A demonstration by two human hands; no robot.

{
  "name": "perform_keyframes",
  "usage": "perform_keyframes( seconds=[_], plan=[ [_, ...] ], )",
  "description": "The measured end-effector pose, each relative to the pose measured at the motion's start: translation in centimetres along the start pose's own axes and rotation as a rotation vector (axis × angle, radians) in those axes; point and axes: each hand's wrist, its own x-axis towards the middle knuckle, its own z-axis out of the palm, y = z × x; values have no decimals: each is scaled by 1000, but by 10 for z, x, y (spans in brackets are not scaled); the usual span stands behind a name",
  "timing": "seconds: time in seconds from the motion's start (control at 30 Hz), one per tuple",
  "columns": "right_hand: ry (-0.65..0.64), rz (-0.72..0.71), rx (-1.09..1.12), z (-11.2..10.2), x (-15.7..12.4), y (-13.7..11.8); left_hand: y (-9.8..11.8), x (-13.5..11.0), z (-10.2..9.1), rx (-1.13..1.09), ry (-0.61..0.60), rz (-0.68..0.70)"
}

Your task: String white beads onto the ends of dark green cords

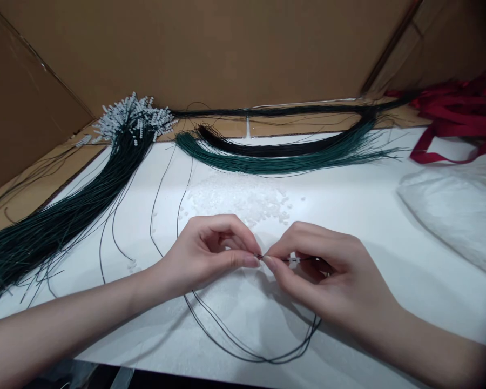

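Observation:
My left hand (210, 248) and my right hand (328, 265) meet fingertip to fingertip above the white tabletop. Both pinch a thin dark cord (271, 361), the left by thumb and forefinger, the right just beside it. A small white bead (294, 260) sits on the cord under my right forefinger. Loops of the cord hang below the hands in a wide curve. Beyond my fingers lies a scattered pile of tiny clear-white beads (243, 200). What exactly lies between the fingertips is partly hidden.
A thick bundle of dark green cords (76, 200) with white beaded tips (133, 116) lies at left. Further green and black cords (283, 159) curve along the back. Red ribbon (453, 119) and a clear plastic bag (453, 205) are at right. Cardboard walls (235, 48) enclose the table (372, 189).

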Motion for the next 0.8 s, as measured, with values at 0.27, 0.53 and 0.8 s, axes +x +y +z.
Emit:
perform_keyframes(
  seconds=[0.27, 0.53, 0.8],
  plan=[
    [19, -16, 25, 3, -2, 2, 2, -1, 0, 30, 23, 114],
    [14, -10, 13, 2, -1, 0, 2, -1, 0, 46, 15, 118],
    [11, -13, 15, 1, -1, 1, 0, -2, 0, 76, 34, 142]
  ],
)
